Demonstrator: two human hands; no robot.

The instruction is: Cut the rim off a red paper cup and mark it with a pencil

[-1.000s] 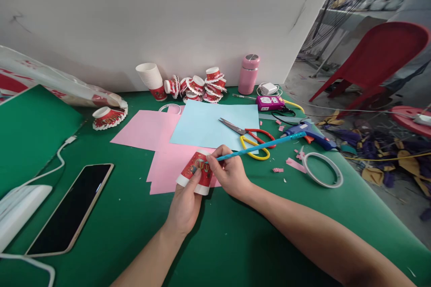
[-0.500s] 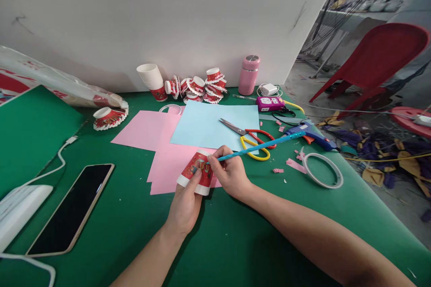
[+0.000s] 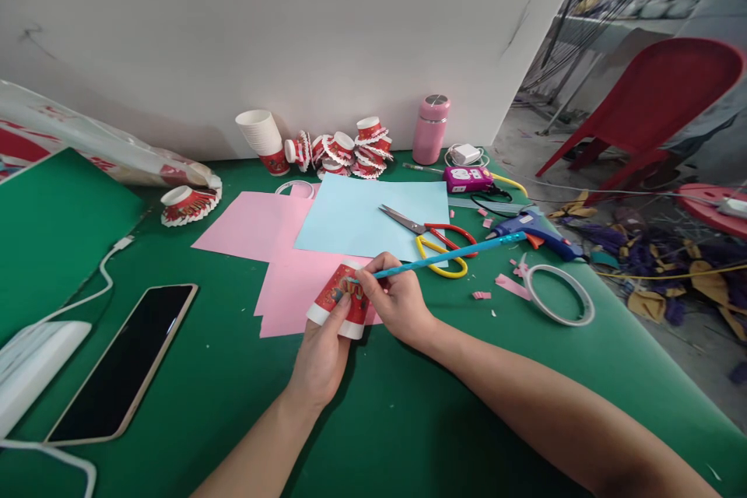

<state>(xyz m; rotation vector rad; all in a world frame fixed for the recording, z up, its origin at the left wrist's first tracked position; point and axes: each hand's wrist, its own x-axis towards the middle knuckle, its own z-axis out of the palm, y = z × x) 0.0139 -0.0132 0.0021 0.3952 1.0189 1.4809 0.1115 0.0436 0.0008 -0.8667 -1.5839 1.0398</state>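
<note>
The left hand (image 3: 320, 362) grips a red cup (image 3: 335, 289) with white ends, its thumb pressed across the printed side; the cup lies tilted above the near edge of the pink paper (image 3: 245, 226), near the middle of the green table (image 3: 233, 373). The right hand (image 3: 402, 303) pinches a blue pencil (image 3: 449, 255) close to its point, which is at the cup's printed side; the pencil slants up to the right, passing in view over the handles of the scissors (image 3: 420, 229). The scissors lie open, blades on the blue paper (image 3: 362, 206), which overlaps the pink paper. To the right are pink scraps (image 3: 512, 286), a tape roll (image 3: 588, 303) and a blue glue gun (image 3: 542, 235). Farther back sit a purple box (image 3: 467, 179), a white charger (image 3: 465, 154) and an upright pink flask (image 3: 430, 131) near the wall (image 3: 350, 15). Left of the flask are a heap of fringed cups (image 3: 369, 148) and a leaning cup stack (image 3: 265, 142). One more fringed cup (image 3: 187, 206) is at far left, and a phone (image 3: 122, 366) lies flat at near left. Beyond the table, at far right, stands a red chair (image 3: 671, 93).
</note>
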